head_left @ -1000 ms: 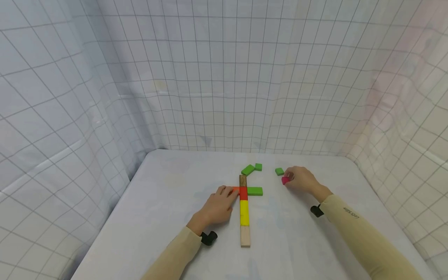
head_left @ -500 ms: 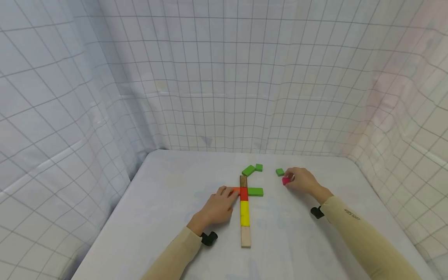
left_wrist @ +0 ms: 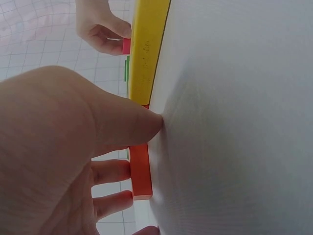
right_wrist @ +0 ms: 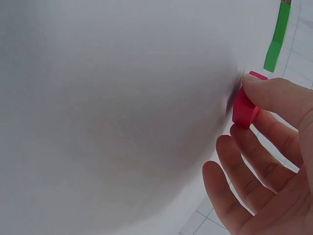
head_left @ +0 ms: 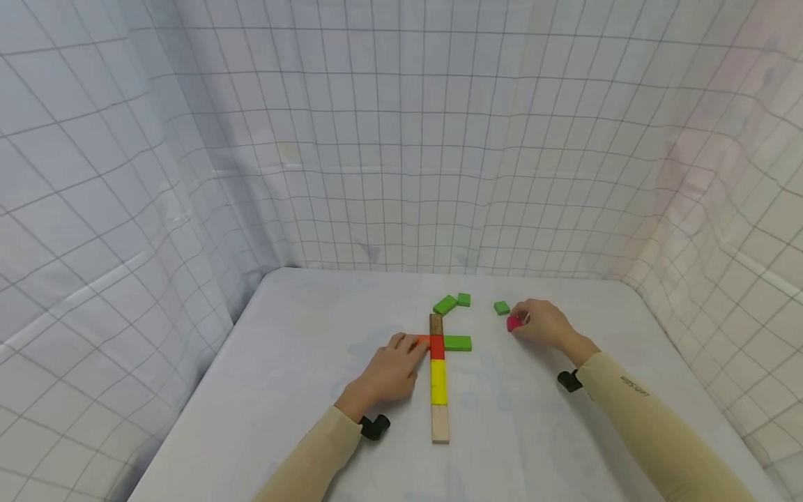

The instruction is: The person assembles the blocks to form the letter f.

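Observation:
My left hand [head_left: 390, 369] grips an orange block [left_wrist: 140, 171], the thumb on its near side and fingertips along its other side. That block lies at the left of a red block [head_left: 437, 347] in a row of blocks on the table. To the right, my right hand [head_left: 542, 322] pinches a small crimson block [right_wrist: 244, 106] between thumb and index finger, low over the tabletop. Its other fingers are loosely bent. A yellow block [head_left: 438, 382] and a pale wooden block [head_left: 440, 424] continue the row toward the front; a brown block [head_left: 436, 324] caps its far end.
A green block [head_left: 458, 343] extends right from the red one. Behind the row lie a green block [head_left: 445, 305] set at an angle and a small green square [head_left: 464, 300]. Another green square [head_left: 502, 307] is beside the right hand. Grid-patterned white curtains [head_left: 401, 174] surround the table.
The crimson block has turned a little in my right hand's fingers and shifted slightly right. My left hand stays on the orange block, and the other blocks lie as before.

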`<state>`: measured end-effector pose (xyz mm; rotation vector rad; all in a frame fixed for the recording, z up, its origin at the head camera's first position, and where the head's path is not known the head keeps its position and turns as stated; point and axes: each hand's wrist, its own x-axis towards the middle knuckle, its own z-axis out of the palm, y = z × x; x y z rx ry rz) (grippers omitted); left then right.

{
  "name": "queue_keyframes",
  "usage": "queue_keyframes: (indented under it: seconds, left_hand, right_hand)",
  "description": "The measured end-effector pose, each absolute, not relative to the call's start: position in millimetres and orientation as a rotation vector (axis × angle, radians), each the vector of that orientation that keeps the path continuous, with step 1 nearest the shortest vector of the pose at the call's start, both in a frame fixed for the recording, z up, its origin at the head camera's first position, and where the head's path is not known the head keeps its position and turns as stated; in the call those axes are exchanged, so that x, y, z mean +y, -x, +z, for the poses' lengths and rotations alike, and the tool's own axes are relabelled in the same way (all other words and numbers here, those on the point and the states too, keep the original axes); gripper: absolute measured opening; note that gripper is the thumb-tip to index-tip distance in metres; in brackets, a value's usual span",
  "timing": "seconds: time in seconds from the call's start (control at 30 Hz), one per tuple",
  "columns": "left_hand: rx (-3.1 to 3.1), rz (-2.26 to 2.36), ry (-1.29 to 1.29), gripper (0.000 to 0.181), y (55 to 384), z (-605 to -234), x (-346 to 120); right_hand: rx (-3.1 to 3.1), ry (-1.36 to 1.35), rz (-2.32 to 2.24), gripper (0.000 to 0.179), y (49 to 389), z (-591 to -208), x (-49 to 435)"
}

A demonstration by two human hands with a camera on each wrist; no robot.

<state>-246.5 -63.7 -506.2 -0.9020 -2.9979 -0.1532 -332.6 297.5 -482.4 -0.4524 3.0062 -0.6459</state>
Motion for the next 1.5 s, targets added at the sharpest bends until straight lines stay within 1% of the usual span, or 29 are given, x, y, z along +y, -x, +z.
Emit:
queue_keyframes:
  seconds: [0.27,1.07,1.5]
  left_hand:
    - [-3.004,-0.141,0.904,0.057,246.2,-506.6,-63.5]
    - [-2.997,-0.13,0.909,0.058,247.2,-504.0,-63.8]
    - [-3.013,-0.141,0.902,0.058,246.3,-503.3,-63.4]
  right_hand:
    - [3.005,0.441,-0.683,0.03,333.9,-477.7,290.8]
    - [3.032,0.488,-0.749,0.025,355.9,-463.5,256.7]
    - [3.031,0.435,-0.832,0.028,363.8,-473.8,246.9]
